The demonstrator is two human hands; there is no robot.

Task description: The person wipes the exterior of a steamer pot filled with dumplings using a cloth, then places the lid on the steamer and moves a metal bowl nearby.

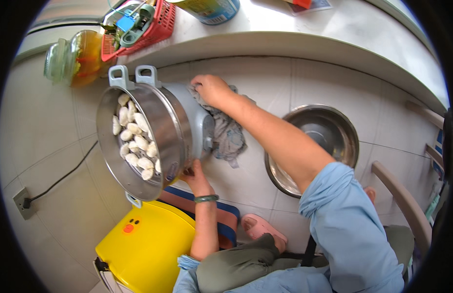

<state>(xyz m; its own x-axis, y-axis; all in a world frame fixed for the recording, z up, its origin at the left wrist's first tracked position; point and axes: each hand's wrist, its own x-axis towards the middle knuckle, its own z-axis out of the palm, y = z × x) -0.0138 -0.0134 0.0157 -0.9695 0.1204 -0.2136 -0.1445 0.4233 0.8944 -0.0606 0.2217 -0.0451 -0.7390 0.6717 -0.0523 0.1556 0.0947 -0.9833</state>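
An electric steamer (200, 121) with a grey base and stacked steel tiers (175, 128) stands in front of me on the left. Pale, oval dough-like pieces (138, 141) lie in its open top tier. My left hand (197, 181), below a green bangle, grips the steamer's lower side near the base; some fingertips are hidden behind it. On the base's far side, my right hand (213, 91) pinches a crumpled grey cloth (228, 135). The rest of that cloth trails over the tiles beside the control panel.
A steel basin (345, 146) sits on the tiled floor, partly behind my right forearm. A yellow bin (156, 241) is at lower left. A black cord (67, 170) runs to a wall socket (24, 203). On the ledge are a red basket (164, 22) and a tub (215, 11); a glass jar (74, 58) is nearby.
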